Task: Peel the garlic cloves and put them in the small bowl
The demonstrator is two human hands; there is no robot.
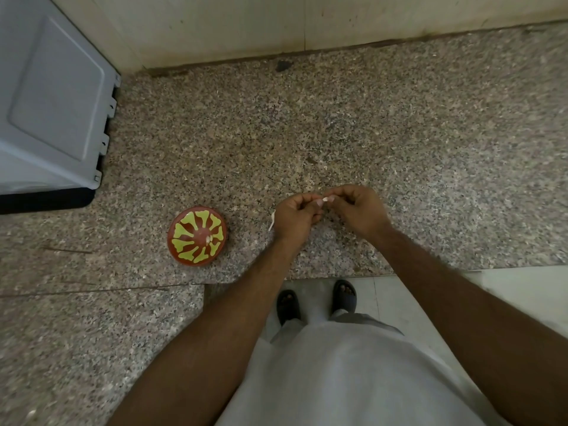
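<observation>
Hands (pixel 327 210) pinch garlic clove (pixel 326 199) over granite counter (pixel 338 124), tiled wall (pixel 246 23) behind.

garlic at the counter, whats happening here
A person stands at a speckled granite counter and works a small pale garlic clove between both hands. The left hand and the right hand pinch it together at the fingertips, above the counter. A thin white strip of peel hangs by the left hand. The small red bowl with a yellow-green pattern sits on the counter to the left, with one pale piece that looks like a peeled clove inside.
</observation>
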